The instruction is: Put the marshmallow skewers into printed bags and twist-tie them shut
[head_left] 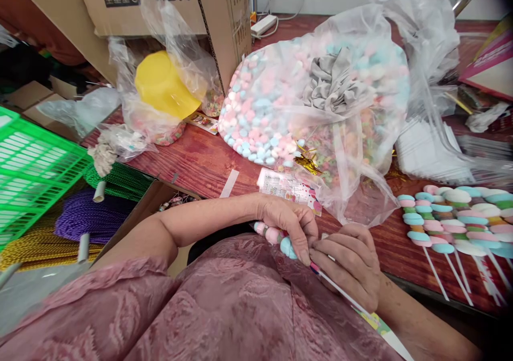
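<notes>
A marshmallow skewer point(274, 237) with pink and blue pieces lies across my lap, just in front of my body. My left hand point(286, 219) is closed round its lower end, by the blue marshmallow, thumb and fingers pinched together. Against it, my right hand point(350, 265) has its fingers curled and pinched at the white stick point(339, 290). Beneath the right wrist runs a strip of printed green and yellow wrapping point(374, 322). The fingertips of both hands meet, and what lies between them is partly hidden.
Several marshmallow skewers point(452, 219) lie at the right. A large clear bag of marshmallows point(260, 104) fills the table's middle, with a grey cloth point(334, 83) on top. A yellow bowl point(164, 83), cardboard box point(160, 8) and green basket point(40, 163) stand left.
</notes>
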`<state>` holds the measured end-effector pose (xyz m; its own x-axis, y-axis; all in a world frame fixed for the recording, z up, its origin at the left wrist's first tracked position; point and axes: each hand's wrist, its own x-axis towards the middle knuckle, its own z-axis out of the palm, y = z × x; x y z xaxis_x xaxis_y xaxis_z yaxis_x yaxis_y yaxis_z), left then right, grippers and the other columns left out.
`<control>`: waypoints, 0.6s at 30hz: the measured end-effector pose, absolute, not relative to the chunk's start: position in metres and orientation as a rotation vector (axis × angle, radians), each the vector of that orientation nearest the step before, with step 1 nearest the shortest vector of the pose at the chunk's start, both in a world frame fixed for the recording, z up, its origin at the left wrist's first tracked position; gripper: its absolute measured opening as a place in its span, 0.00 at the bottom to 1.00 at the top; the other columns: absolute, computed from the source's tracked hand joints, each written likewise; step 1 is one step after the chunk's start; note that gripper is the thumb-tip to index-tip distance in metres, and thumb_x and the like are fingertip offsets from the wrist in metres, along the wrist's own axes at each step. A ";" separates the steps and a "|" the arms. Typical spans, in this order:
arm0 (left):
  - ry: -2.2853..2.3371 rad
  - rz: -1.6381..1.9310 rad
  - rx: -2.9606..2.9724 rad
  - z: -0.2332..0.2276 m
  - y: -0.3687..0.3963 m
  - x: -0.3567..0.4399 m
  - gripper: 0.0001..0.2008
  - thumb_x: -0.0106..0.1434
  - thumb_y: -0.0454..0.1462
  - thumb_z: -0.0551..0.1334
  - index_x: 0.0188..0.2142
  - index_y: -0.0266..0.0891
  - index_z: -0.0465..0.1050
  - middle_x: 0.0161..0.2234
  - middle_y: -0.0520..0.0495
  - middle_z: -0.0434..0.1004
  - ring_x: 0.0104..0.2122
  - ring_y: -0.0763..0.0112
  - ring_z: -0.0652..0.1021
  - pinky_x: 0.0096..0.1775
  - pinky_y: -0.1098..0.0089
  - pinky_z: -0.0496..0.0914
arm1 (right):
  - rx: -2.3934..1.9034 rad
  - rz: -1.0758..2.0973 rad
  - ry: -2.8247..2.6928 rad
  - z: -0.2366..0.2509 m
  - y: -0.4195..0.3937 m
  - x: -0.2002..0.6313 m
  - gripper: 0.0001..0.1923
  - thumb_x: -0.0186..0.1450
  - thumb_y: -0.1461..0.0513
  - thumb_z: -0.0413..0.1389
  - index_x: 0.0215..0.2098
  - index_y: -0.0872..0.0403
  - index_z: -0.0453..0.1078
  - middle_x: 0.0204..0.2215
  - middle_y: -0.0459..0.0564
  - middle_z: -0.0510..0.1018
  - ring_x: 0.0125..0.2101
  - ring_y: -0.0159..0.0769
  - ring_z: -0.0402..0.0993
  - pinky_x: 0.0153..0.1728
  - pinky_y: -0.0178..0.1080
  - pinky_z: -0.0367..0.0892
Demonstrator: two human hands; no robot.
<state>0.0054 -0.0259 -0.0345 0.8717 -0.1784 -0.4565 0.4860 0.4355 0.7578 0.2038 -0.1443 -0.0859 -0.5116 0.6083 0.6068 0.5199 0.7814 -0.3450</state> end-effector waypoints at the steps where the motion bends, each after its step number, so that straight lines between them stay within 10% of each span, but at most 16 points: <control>1: 0.333 -0.427 1.043 -0.034 -0.027 0.005 0.09 0.46 0.39 0.74 0.20 0.40 0.76 0.16 0.51 0.72 0.09 0.77 0.62 0.06 0.77 0.53 | -0.776 0.077 -2.229 -0.088 -0.143 0.204 0.11 0.69 0.58 0.52 0.45 0.42 0.75 0.37 0.49 0.80 0.39 0.40 0.74 0.41 0.48 0.69; 13: 0.231 -0.429 1.128 -0.053 -0.013 -0.005 0.22 0.44 0.55 0.73 0.22 0.38 0.79 0.19 0.47 0.75 0.17 0.71 0.72 0.16 0.72 0.63 | -0.525 -0.165 -2.359 -0.037 -0.115 0.200 0.10 0.67 0.64 0.49 0.35 0.47 0.72 0.32 0.49 0.80 0.34 0.38 0.74 0.39 0.47 0.67; 18: 0.351 -0.027 1.555 -0.022 0.007 -0.020 0.13 0.50 0.46 0.72 0.30 0.40 0.80 0.26 0.49 0.77 0.27 0.70 0.75 0.30 0.70 0.70 | -0.538 -0.182 -2.418 -0.023 -0.107 0.205 0.11 0.66 0.67 0.47 0.36 0.48 0.70 0.31 0.48 0.79 0.32 0.36 0.70 0.36 0.44 0.64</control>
